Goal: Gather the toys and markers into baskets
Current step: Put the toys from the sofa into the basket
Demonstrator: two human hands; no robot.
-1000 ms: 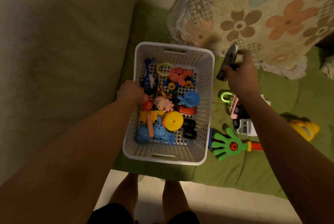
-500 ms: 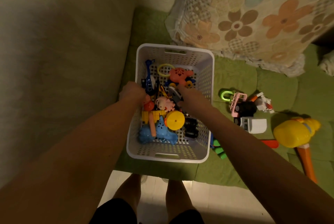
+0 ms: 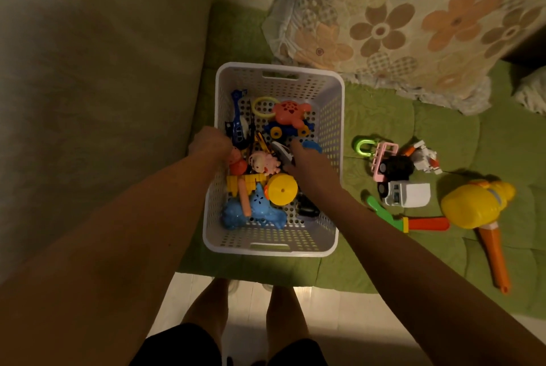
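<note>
A second ago the right hand (image 3: 307, 162) was up by the flowery cover (image 3: 384, 31) with a dark toy (image 3: 283, 152); now it's down in the white basket (image 3: 328, 117), so that's one more in. Can't tell if its grip has let go yet. Left hand (image 3: 210, 144) clutches the basket's left rim. Yellow hammer (image 3: 472, 203) and truck (image 3: 410, 194) wait on the right.

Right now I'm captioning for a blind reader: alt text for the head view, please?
A person holds a white basket of plastic toys by its left rim with the left hand while the right hand reaches in. More toys, including a yellow hammer and a white truck, lie on the green blanket beside it.
</note>
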